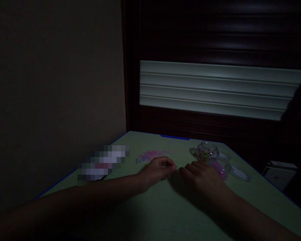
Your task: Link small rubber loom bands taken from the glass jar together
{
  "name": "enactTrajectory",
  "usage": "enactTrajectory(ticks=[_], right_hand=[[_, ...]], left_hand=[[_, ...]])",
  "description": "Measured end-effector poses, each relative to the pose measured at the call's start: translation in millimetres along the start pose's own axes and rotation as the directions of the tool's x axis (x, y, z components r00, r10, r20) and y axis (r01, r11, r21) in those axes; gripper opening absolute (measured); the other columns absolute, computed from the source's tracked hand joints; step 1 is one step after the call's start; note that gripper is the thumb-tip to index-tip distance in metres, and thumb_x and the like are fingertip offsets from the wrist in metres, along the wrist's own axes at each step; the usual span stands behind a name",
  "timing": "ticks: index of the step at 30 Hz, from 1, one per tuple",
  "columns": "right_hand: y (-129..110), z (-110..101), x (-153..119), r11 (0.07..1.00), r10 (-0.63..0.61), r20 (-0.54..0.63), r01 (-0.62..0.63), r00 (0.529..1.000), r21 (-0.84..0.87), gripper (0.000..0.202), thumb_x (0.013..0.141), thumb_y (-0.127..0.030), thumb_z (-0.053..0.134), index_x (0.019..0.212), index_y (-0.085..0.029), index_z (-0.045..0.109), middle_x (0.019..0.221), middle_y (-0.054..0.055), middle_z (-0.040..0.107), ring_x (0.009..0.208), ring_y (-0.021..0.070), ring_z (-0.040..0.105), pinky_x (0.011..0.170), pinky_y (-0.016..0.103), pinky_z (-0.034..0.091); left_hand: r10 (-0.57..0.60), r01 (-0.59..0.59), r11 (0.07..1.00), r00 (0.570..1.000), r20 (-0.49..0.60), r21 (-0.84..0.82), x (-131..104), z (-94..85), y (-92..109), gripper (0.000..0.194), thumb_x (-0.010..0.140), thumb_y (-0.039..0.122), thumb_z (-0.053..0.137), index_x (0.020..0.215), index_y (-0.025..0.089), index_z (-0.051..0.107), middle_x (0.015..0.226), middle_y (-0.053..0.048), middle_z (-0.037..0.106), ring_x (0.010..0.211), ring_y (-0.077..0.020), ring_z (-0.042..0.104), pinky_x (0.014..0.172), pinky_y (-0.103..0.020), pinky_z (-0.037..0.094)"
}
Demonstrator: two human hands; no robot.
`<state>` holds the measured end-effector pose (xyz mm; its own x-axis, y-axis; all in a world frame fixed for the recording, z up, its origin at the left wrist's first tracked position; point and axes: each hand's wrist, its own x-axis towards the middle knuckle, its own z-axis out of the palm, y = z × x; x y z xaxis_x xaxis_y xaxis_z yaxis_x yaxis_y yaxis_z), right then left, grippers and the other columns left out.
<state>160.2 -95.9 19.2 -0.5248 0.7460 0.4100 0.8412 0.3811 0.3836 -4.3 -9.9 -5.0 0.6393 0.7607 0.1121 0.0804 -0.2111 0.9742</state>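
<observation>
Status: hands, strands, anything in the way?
Left hand, right hand close together, grips unclear. Pinkish strands piled beyond left hand. Right hand partly hides pink-filled jar.

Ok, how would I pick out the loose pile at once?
On the green table, look just beyond the left hand. The loose pile there is a flat tangle of thin, pinkish strands. Unlike the pink contents of the clear container by the right hand, it lies directly on the table.

Pink-filled jar (222,168) partly behind right hand (200,174)
</observation>
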Motion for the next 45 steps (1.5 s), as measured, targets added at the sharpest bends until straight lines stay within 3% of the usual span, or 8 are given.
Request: enactTrajectory(ticks=[19, 32, 45], right_hand=[[-1.6, -3.4, -2.1, 1.000, -0.014, -0.009, 0.014, 1.000, 0.015, 0.019, 0.079, -0.015, 0.051, 0.097, -0.018, 0.055, 0.074, 0.001, 0.058, 0.066, 0.0145, 0.048, 0.062, 0.029, 0.027], [-1.3, -1.7, -3.5, 1.000, -0.015, -0.039, 0.014, 0.999, -0.007, 0.008, 0.074, -0.014, 0.056, 0.080, -0.019, 0.054, 0.070, -0.001, 0.056, 0.063, 0.0144, 0.046, 0.061, 0.029, 0.026], [-0.3, -6.3, -1.6, 0.987, -0.023, -0.078, 0.010, 0.997, -0.160, 0.007, 0.074, -0.012, 0.053, 0.076, -0.019, 0.055, 0.066, 0.000, 0.055, 0.061, 0.0162, 0.047, 0.060, 0.030, 0.026]], left_hand=[[-0.007, 0.007, 0.998, 1.000, 0.002, -0.055, -0.2, -1.1, -1.2, 0.025, 0.069, 0.037, 0.060, 0.079, 0.014, 0.056, 0.057, 0.003, 0.050, 0.050, -0.0078, 0.046, 0.046, -0.020, 0.031], [-0.035, 0.035, 0.999, 0.999, -0.003, -0.030, -0.3, 0.0, 1.4, 0.025, 0.068, 0.037, 0.061, 0.077, 0.014, 0.056, 0.055, 0.004, 0.050, 0.050, -0.0080, 0.046, 0.047, -0.019, 0.032], [-0.005, 0.005, 1.000, 1.000, 0.010, -0.025, 2.0, -1.2, -5.4, 0.024, 0.069, 0.036, 0.059, 0.077, 0.015, 0.055, 0.056, 0.004, 0.049, 0.050, -0.0079, 0.045, 0.047, -0.020, 0.031]])
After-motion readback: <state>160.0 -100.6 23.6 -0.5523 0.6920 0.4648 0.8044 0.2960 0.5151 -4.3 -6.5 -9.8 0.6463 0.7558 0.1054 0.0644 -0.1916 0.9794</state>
